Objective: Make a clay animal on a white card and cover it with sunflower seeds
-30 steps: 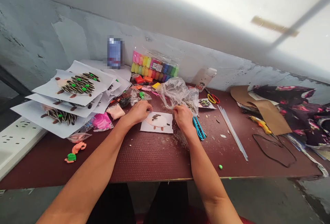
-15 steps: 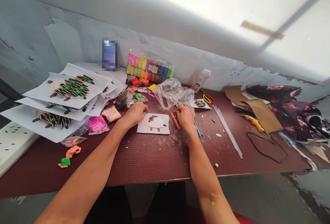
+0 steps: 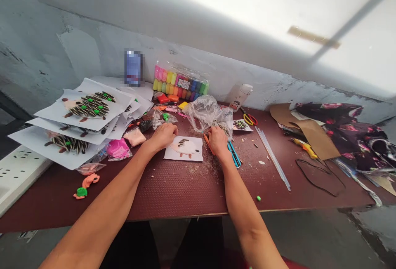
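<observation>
A small white card [image 3: 198, 157] bears a flat, pale hedgehog-shaped clay figure [image 3: 180, 147] with brown feet, a dark nose and several striped seeds stuck on its back. My left hand [image 3: 165, 134] rests at the card's upper left corner with curled, closed fingers; what they hold, if anything, is hidden. To the card's right, my right hand [image 3: 217, 140] reaches down by the mouth of a clear plastic bag [image 3: 202, 112], its fingers drawn together over something I cannot make out. An orange-handled tool [image 3: 209, 145] lies beneath it, and blue cutters [image 3: 234, 154] lie beside its wrist.
Sheets with finished seed hedgehogs [image 3: 88, 106] are stacked on the left beside packets of pink clay [image 3: 118, 149]. Colored clay packs [image 3: 181, 82] and a white bottle [image 3: 241, 97] stand behind. Scissors [image 3: 250, 119], glue sticks [image 3: 272, 157] and a yellow glue gun [image 3: 305, 148] lie right.
My right hand has shifted slightly left and turned, uncovering more of the blue cutters. My left hand and the card stay nearly in place; the view has tilted slightly.
</observation>
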The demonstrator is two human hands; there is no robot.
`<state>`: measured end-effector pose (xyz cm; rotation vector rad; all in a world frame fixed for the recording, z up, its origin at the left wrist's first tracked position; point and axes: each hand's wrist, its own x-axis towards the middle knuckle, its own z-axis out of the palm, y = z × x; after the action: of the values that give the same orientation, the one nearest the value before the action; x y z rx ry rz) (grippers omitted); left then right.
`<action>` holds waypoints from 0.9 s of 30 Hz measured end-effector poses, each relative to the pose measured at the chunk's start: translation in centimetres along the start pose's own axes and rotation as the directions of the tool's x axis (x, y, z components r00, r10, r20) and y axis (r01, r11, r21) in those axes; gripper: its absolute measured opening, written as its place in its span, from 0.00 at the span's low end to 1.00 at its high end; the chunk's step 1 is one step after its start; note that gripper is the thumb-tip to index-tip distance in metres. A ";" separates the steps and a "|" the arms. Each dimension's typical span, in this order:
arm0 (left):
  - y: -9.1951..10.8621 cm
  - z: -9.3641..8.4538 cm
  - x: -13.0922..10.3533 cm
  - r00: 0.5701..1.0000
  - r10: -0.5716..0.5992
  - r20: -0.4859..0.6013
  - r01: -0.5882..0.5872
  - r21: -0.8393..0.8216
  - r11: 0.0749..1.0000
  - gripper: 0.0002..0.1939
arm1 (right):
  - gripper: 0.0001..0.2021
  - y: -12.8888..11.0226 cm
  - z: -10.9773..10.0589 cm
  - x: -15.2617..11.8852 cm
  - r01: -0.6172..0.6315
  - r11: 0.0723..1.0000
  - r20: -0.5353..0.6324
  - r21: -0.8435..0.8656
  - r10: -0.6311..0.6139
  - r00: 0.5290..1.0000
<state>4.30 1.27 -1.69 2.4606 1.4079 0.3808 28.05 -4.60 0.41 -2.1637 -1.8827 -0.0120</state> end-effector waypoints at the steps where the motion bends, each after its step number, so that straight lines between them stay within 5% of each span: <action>1: 0.1 -0.1 0.1 1.000 -0.009 0.010 0.009 0.013 1.000 0.13 | 0.09 -0.1 -0.2 0.0 -0.002 0.999 -0.015 0.032 0.003 1.000; 5: 0.5 -0.6 0.4 0.998 -0.049 0.043 0.048 0.026 0.999 0.13 | 0.11 -1.1 -1.0 -0.1 0.046 0.965 -0.044 0.259 -0.036 0.998; 11: 0.1 -0.7 0.2 0.999 -0.035 0.001 0.035 -0.078 0.996 0.12 | 0.08 -3.5 -1.0 -1.6 0.208 0.779 0.022 0.591 -0.273 0.962; 27: -0.4 -0.6 -0.7 0.997 0.036 -0.067 -0.046 -0.153 0.987 0.14 | 0.07 -4.8 0.3 -3.9 0.318 0.847 0.063 0.426 -0.379 0.923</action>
<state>3.42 0.93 -1.30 2.3744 1.3016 0.5611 22.69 -7.77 0.39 -1.5612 -2.1085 0.4409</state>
